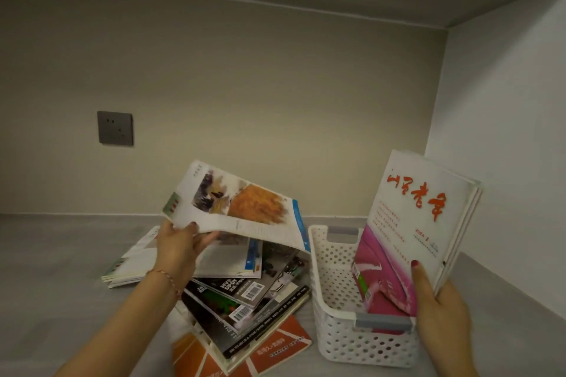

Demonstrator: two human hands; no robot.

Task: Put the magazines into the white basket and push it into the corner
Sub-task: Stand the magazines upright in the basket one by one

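White perforated plastic forms the basket (343, 300), which is seen standing on the grey surface (61, 269) to the right of a loose heap of magazines (245, 294), near the corner where the beige back wall (245, 86) meets the paler right wall (505, 131), though some surface is left between it and both walls. A small bundle of magazines (413, 223), fronted by a white and pink cover with red characters, is held upright by the right hand (441, 306); the thumb is pressed on the cover and the fingers are wrapped behind, out of sight. The lower edge of the bundle is lowered inside the basket, but whether it touches the bottom cannot be told, since it is hidden by the grey handle (382, 323) and near wall. A white-covered magazine with an orange picture (242, 208) is gripped at its left corner by the left hand (180, 245) and is lifted tilted above the heap, its far edge drooping toward the basket rim. Below it, part of the heap is covered; dark covers with barcodes, an orange cover at the front and pale ones at the left can be made out, while titles are blurred. A grey wall socket (115, 128) is set in the back wall. Both forearms are cut off by the lower frame edge.
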